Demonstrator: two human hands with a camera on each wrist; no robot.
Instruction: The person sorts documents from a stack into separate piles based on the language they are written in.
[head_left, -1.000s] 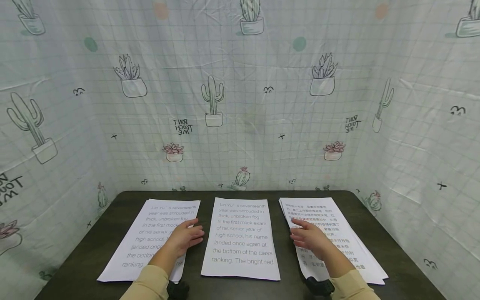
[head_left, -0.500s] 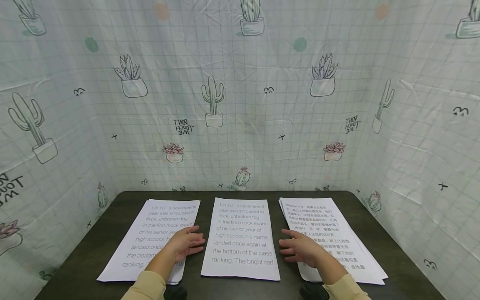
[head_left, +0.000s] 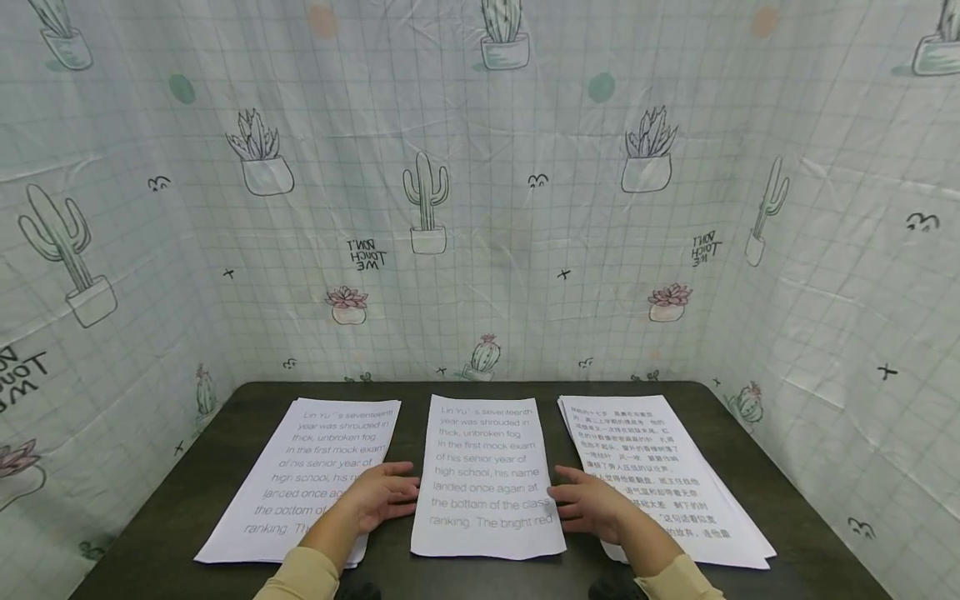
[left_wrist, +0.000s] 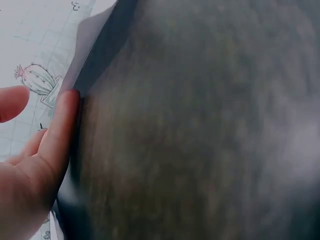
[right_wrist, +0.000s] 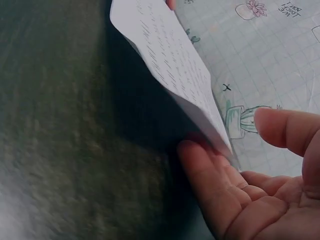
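A printed sheet of paper [head_left: 487,479] with large English text lies in the middle of the table, its lower part slightly bowed. My left hand [head_left: 378,498] is at its left edge, fingers extended and thumb apart. At the opposite edge, the fingertips of my right hand [head_left: 592,504] meet the paper. The right wrist view shows the right fingers at the raised edge of the paper [right_wrist: 175,85], with the thumb held away from it. In the left wrist view, a left fingertip [left_wrist: 70,97] is right at a paper edge.
Left of the middle lies a stack of English-text sheets [head_left: 262,500], partly under the left forearm. On the right is a fanned stack with Chinese text [head_left: 675,475], partly behind the right hand. A cactus-print curtain [head_left: 480,208] surrounds the dark table [head_left: 405,575].
Both hands have come down and inward to the sides of the middle sheet. That sheet has shifted slightly right and its lower edge has bowed.
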